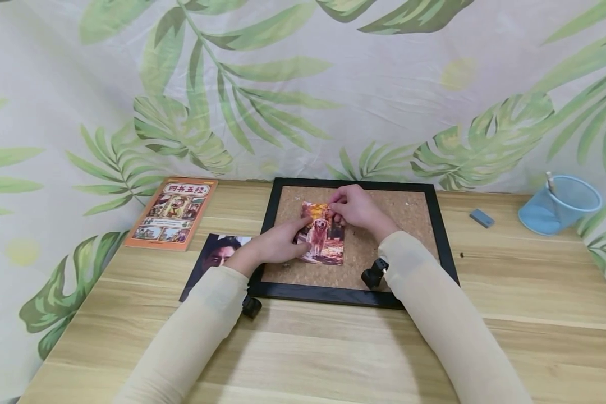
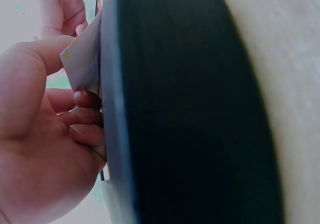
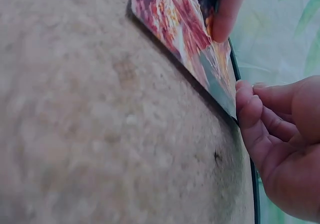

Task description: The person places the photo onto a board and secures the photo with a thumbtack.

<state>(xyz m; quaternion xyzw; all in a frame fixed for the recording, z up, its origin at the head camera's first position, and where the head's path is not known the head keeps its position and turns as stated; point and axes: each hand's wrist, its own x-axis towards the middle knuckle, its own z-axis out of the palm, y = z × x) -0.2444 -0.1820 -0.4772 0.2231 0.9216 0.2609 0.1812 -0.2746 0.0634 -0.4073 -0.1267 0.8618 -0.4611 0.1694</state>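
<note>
A photo of a golden dog among autumn leaves lies over the left half of a cork board. At the photo's left edge, my left hand holds it between thumb and fingers. The lower corner curls up there, baring the white back in the left wrist view. My right hand pinches at the top right corner with thumb and forefinger together. In the right wrist view, the right fingertips meet right at that corner; I cannot tell if something small is between them.
The board's black frame surrounds the cork. Left of it lie a portrait photo, partly under my left forearm, and an orange comic-style book. To the right are a small blue-grey block and a blue mesh pen cup.
</note>
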